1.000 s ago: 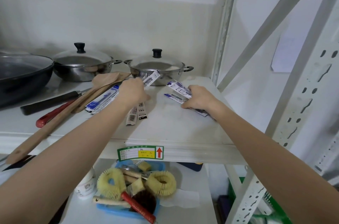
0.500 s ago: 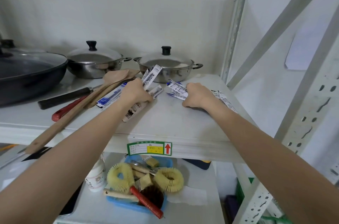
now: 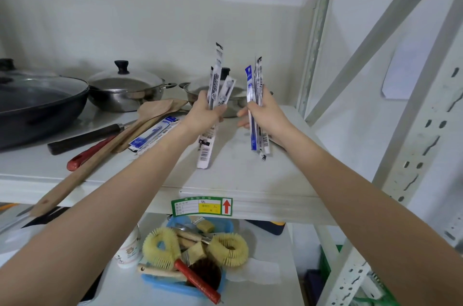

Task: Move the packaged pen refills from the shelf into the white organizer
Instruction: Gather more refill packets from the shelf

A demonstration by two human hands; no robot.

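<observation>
My left hand (image 3: 204, 112) grips a bunch of packaged pen refills (image 3: 216, 82) upright above the white shelf (image 3: 233, 172); their lower ends hang down past my wrist. My right hand (image 3: 266, 115) holds a second upright bunch of refill packs (image 3: 255, 85), blue and white. Both bunches are lifted off the shelf surface. More blue-and-white refill packs (image 3: 154, 134) still lie flat on the shelf to the left, beside a wooden spatula. The white organizer is not in view.
Two lidded steel pots (image 3: 125, 90) and a dark pan (image 3: 37, 102) stand at the shelf's back. A wooden spatula (image 3: 112, 140), a black-handled tool (image 3: 85, 139) and a red-handled tool (image 3: 87, 155) lie at left. A blue basket of brushes (image 3: 190, 255) sits on the lower shelf. Metal uprights (image 3: 413, 155) stand at right.
Both hands closed around the refill packs that lay on the shelf and raised them upright, clear of the surface. The view has shifted slightly.
</observation>
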